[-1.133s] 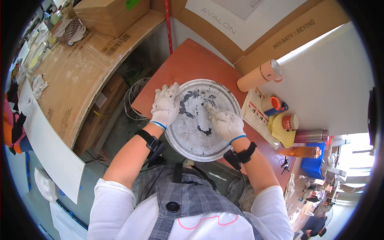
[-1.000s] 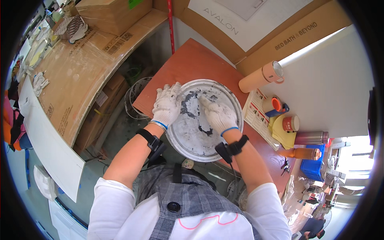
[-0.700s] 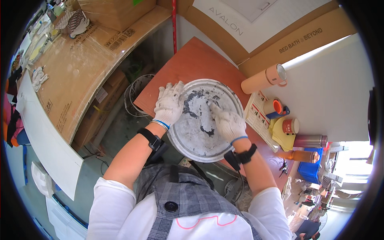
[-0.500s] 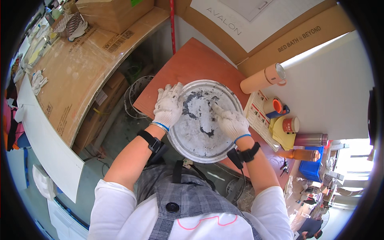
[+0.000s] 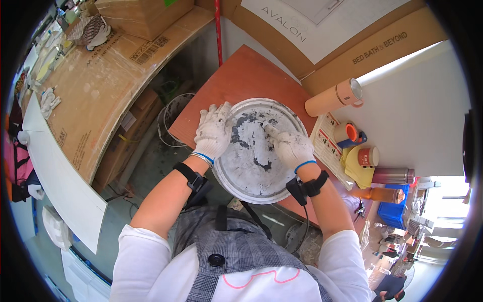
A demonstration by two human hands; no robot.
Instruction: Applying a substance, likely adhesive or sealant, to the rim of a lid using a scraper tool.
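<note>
A round, rimmed disc (image 5: 251,173), grey-white with worn dark patches, lies on the reddish-brown table and juts past its near edge. My left hand (image 5: 214,130), in a smudged white knit glove, rests flat against the disc's left rim, fingers stretched out and pointing away from me. Over the disc's right half is my right hand (image 5: 291,147), gloved the same way. Its index finger and thumb reach toward the middle, and the other fingers curl under. A tiny dark spot (image 5: 262,124) shows at the fingertip; I cannot tell whether it is held.
On the reddish-brown table (image 5: 246,70), a peach tumbler (image 5: 329,103), a printed sheet (image 5: 324,146), a yellow cloth (image 5: 353,168), a small jar (image 5: 368,157) and bottles line the right side. A cardboard-covered bench (image 5: 100,95) stands left. A wire-rimmed bin (image 5: 173,121) sits below.
My right hand has shifted slightly left and up over the disc, and a dark spot now shows at its fingertip. My left hand stays on the rim.
</note>
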